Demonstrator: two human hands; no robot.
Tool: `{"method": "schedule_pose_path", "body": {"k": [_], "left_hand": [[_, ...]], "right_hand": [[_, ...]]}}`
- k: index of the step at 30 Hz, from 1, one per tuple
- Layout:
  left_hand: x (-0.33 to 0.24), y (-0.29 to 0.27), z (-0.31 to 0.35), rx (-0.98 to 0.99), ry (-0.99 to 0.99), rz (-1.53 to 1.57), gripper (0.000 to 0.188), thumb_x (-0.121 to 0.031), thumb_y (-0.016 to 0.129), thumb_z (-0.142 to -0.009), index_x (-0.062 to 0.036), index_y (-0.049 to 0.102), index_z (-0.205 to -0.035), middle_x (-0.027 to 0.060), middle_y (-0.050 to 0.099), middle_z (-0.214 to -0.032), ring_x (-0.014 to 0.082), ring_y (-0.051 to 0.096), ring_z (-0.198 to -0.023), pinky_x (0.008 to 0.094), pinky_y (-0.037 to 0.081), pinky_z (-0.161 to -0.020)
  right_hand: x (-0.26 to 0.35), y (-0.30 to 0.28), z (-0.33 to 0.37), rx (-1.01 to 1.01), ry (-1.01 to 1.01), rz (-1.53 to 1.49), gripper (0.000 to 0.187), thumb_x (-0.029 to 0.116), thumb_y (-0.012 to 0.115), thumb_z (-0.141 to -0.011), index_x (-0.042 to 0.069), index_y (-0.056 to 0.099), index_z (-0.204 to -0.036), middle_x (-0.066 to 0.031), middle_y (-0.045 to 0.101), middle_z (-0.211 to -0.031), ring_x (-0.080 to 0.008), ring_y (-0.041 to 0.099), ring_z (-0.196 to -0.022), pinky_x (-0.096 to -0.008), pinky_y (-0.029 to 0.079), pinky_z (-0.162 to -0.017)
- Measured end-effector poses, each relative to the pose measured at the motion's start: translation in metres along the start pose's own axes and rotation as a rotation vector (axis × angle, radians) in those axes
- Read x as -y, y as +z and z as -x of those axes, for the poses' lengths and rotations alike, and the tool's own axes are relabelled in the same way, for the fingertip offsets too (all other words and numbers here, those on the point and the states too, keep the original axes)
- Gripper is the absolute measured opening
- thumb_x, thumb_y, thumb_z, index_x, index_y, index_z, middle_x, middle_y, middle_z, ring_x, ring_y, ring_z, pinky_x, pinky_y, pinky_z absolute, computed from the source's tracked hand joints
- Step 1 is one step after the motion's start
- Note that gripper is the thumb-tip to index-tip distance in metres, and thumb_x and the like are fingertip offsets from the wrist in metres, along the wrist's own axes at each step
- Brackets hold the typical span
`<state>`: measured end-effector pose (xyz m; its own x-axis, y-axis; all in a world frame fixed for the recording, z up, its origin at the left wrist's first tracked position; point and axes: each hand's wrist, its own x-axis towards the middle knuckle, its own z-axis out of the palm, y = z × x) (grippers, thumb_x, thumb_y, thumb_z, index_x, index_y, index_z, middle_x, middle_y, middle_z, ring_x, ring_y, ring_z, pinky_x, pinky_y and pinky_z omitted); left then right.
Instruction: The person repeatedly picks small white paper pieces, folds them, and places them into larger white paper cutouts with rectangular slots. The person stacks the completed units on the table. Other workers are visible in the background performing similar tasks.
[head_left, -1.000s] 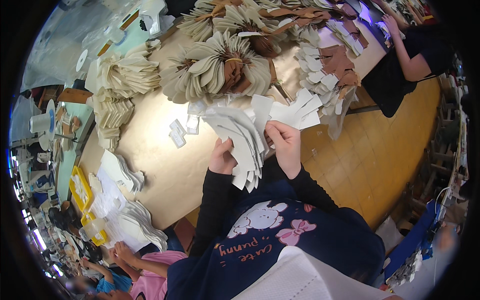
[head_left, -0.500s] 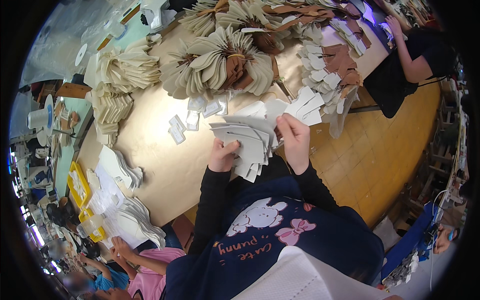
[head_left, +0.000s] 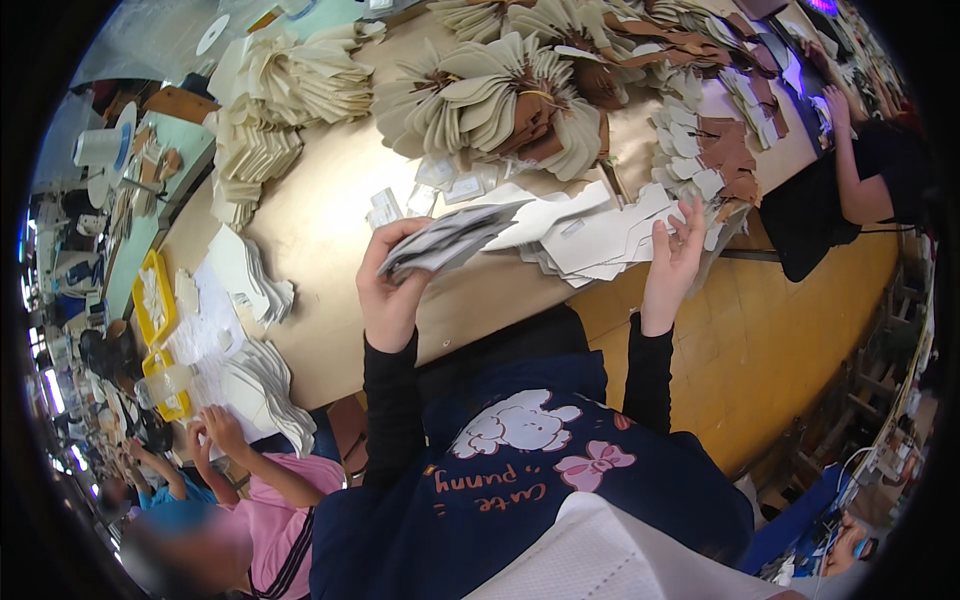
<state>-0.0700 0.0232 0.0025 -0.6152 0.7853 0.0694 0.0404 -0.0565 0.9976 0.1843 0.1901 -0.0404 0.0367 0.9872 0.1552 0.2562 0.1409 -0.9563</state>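
My left hand (head_left: 390, 285) is closed around one end of a stack of thin grey-white cut pieces (head_left: 455, 238), held tilted above the table's near edge. Motion blurs the stack a little. To the right, my right hand (head_left: 675, 262) is raised with its fingers apart and nothing in them. Between the two hands, flat white cut pieces (head_left: 595, 240) lie spread and overlapping along the table edge. My right hand is beside their right end; whether it touches them I cannot tell.
Bundles of beige and brown pieces (head_left: 480, 105) cover the table's far side. Beige stacks (head_left: 300, 85), small clear packets (head_left: 437, 172), white stacks (head_left: 255, 275) and yellow trays (head_left: 153, 298) lie around. A co-worker in pink (head_left: 290, 490) sits left; another person's arm (head_left: 850, 170) is far right.
My right hand has let go of the stack and moved right, opening. My left hand has lifted its stack left and tilted it. More white pieces now lie spread at the table edge.
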Motion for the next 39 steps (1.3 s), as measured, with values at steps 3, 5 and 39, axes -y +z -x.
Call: {"method": "schedule_pose_path", "body": {"k": [3, 5, 39], "left_hand": [[-0.017, -0.004, -0.007, 0.18, -0.023, -0.28, 0.036, 0.005, 0.072, -0.081, 0.0011, 0.062, -0.115, 0.0063, 0.07, -0.102, 0.0131, 0.064, -0.094, 0.026, 0.05, -0.085], [-0.022, -0.005, -0.006, 0.233, -0.006, -0.387, 0.034, 0.005, 0.072, -0.08, 0.0014, 0.064, -0.113, 0.007, 0.07, -0.101, 0.0125, 0.065, -0.093, 0.0255, 0.05, -0.084], [0.016, -0.023, 0.01, 0.237, 0.122, -1.011, 0.068, -0.002, 0.073, -0.068, -0.0141, 0.054, -0.133, 0.0043, 0.066, -0.096, 0.025, 0.064, -0.09, 0.0366, 0.049, -0.079]], "right_hand": [[0.011, 0.011, 0.009, 0.231, -0.167, 0.055, 0.049, 0.011, 0.068, -0.09, 0.003, 0.053, -0.136, -0.0112, 0.056, -0.137, -0.0257, 0.053, -0.123, -0.0382, 0.042, -0.102], [0.016, 0.026, 0.014, 0.423, -0.288, 0.167, 0.052, 0.016, 0.071, -0.088, 0.004, 0.053, -0.136, -0.0124, 0.056, -0.136, -0.0329, 0.049, -0.127, -0.0431, 0.039, -0.107], [0.043, 0.021, 0.034, 0.561, -0.426, 0.097, 0.067, 0.019, 0.08, -0.078, 0.004, 0.052, -0.137, -0.0142, 0.049, -0.142, -0.0366, 0.041, -0.135, -0.0466, 0.031, -0.113]]}}
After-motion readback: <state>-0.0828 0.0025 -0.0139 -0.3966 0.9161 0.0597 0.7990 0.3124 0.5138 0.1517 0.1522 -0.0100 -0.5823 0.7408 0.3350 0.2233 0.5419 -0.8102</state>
